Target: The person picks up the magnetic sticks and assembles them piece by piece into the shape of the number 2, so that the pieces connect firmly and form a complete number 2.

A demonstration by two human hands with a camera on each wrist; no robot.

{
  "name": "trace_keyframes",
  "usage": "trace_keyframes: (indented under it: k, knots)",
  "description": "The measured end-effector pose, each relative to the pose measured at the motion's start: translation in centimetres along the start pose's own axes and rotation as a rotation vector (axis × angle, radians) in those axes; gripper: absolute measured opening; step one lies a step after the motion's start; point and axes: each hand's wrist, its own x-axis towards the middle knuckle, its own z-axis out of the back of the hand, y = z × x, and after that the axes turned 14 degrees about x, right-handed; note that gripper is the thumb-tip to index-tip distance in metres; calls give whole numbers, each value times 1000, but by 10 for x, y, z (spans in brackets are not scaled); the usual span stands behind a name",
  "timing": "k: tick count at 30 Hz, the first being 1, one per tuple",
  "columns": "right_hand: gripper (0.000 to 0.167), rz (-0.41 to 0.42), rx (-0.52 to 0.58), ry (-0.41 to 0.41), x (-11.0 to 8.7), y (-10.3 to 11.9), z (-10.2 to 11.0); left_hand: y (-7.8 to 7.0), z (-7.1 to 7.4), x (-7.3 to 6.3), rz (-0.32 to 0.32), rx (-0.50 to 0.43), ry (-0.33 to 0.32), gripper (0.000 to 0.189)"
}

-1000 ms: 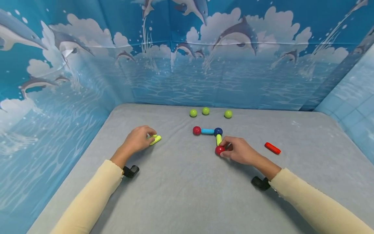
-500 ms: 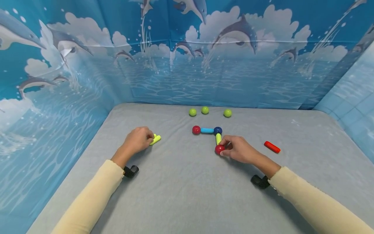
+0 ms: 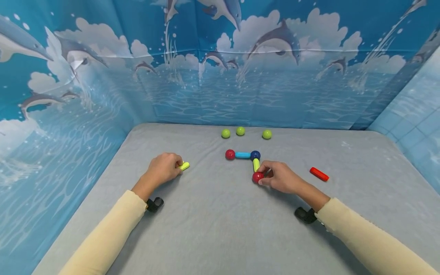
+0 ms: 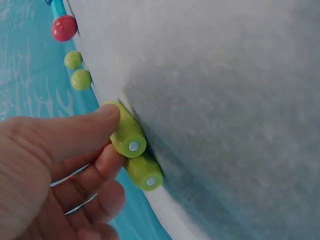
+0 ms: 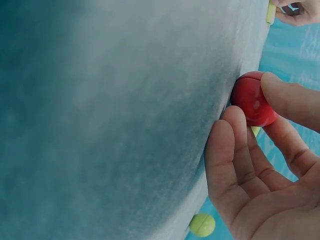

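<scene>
My left hand pinches a yellow-green magnetic rod between thumb and fingers, over the table at left. Against it lies a second yellow-green rod; both show a silvery end disc in the left wrist view. My right hand grips a glossy red ball with thumb and fingertips. That ball sits at the near end of a yellow-green rod, which leads to a dark blue ball. From there a light blue rod runs left to another red ball.
Three green balls lie along the back of the grey-covered table. A red rod rests to the right of my right hand. Behind and beside the table hangs a dolphin-print curtain.
My left fingers have closed in on the pair of yellow-green rods, and less of the pair shows in the head view. My right hand stays on the red ball.
</scene>
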Motion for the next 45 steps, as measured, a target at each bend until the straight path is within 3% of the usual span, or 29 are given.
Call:
trace_keyframes:
  k: [6,9,12,17,23,29,35,45]
  knots:
    - [18,-4,5,6,-1,3,-2,-1,-3,-1,-78,115,-54,13]
    - [19,6,1,4,-1,4,-3,-2,-4,-1,-105,118,-81,10]
    - [19,15,-2,4,-1,5,-4,-3,-5,-2,-115,64,-65,7]
    - [19,7,-7,1,0,6,-4,-6,-5,-5,-166,-114,-27,9]
    - [19,7,-15,-1,0,5,-4,-15,-2,-6,-263,-270,-92,12]
    - [20,11,-18,1,0,4,-5,-30,0,-12,-253,-318,-122,14]
    - [20,-1,-8,8,-1,4,-6,-43,1,-14,-236,-366,-91,14]
    - [19,-28,0,6,-2,5,-1,-68,-2,1,-263,-441,-31,15]
